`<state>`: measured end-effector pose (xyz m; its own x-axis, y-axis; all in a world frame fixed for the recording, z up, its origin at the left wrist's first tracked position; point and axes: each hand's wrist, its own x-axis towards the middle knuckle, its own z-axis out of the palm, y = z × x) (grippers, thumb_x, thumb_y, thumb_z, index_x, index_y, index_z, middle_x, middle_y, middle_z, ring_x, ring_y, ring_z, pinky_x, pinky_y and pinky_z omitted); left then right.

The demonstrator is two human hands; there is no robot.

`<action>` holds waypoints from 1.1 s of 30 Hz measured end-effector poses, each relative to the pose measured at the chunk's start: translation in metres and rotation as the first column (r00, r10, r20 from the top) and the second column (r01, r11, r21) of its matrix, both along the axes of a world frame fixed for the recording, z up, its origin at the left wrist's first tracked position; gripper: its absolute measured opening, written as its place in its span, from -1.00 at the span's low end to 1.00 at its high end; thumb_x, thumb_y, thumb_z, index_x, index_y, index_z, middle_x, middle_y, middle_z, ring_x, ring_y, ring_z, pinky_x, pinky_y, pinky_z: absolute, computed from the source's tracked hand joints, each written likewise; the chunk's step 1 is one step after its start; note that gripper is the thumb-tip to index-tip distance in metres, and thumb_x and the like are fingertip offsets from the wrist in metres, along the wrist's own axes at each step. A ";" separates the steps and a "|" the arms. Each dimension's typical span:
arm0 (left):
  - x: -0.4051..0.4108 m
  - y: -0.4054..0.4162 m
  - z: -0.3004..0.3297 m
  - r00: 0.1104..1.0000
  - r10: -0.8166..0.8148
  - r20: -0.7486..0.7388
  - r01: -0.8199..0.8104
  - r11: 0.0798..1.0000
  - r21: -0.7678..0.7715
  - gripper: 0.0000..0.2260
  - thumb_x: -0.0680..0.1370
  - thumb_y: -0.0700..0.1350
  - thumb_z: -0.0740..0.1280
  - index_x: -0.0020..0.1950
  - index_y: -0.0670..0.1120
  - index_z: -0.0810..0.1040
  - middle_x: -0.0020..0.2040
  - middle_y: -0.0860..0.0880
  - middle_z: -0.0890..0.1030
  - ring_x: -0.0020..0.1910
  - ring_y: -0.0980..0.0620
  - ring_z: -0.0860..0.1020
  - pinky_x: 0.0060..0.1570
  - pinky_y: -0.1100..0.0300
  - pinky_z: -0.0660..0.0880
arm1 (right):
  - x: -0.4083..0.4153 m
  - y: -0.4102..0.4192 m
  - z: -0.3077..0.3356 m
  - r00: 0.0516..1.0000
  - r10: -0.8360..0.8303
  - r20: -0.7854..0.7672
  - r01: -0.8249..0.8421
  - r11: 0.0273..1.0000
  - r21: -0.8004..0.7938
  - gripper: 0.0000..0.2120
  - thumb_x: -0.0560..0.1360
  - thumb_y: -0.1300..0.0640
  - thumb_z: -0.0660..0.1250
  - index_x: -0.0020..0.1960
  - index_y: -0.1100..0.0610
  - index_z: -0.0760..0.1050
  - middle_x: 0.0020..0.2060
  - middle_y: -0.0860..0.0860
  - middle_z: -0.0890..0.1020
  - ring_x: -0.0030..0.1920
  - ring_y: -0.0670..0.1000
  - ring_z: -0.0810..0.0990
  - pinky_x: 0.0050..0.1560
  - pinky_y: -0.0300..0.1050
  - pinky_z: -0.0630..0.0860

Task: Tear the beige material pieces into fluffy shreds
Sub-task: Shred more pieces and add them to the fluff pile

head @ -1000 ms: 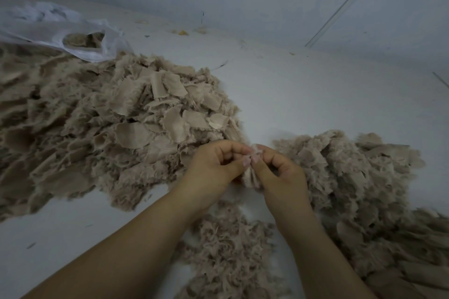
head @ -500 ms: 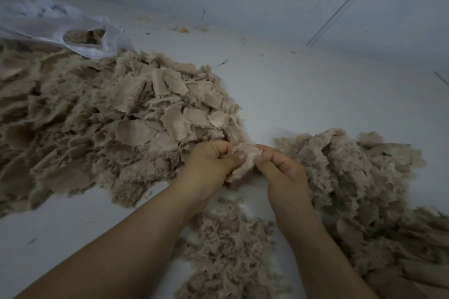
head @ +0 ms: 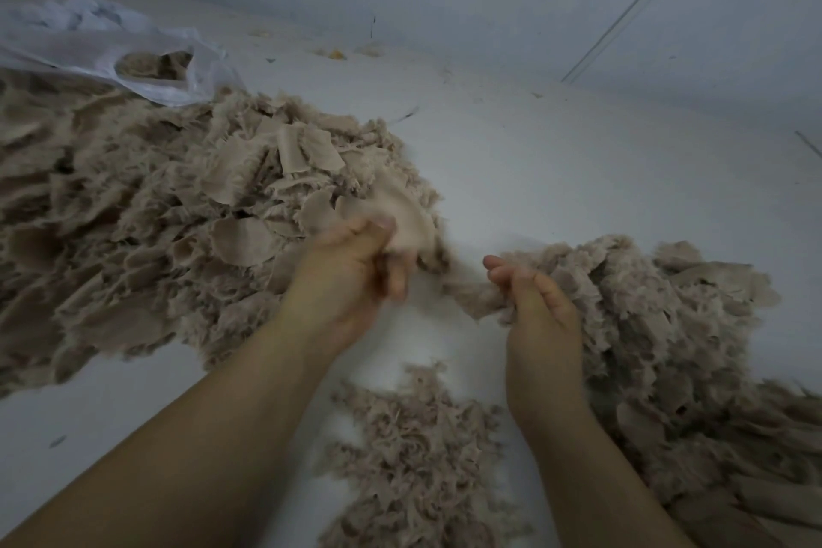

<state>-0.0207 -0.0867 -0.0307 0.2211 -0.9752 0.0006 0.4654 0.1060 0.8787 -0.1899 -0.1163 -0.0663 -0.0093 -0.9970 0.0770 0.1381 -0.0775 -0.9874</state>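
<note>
A: Where does the piece lie from the hands?

B: Between them. The left hand point(head: 356, 267) grips a smooth beige piece point(head: 402, 214) at the near edge of the big left heap point(head: 133, 227); the right hand point(head: 529, 303) pinches a fluffy tuft point(head: 471, 294) beside the right heap point(head: 667, 325). A blurred strand seems to join the two, its long axis running left to right; I cannot tell if it has parted.

A: Which hand is nearer the unshredded pieces?

B: The left.

A: Counts?

B: Two hands, three piles: the two heaps and a small shred pile point(head: 418, 458) nearest, all on the pale counter point(head: 556, 174). One white bag point(head: 111, 45) lies far left.
</note>
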 end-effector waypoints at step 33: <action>-0.033 -0.002 -0.020 0.905 -0.072 0.419 0.070 0.997 0.020 -0.78 0.63 -0.24 0.25 -0.16 -0.32 0.51 -0.36 -0.20 0.51 -0.44 -0.05 0.50 -0.48 0.17 0.46 | 0.000 0.003 0.008 0.989 0.132 -0.069 -0.129 0.991 0.043 -0.79 0.57 0.21 0.39 0.16 0.00 0.58 -0.06 0.08 0.70 -0.13 -0.10 0.65 -0.12 -0.28 0.54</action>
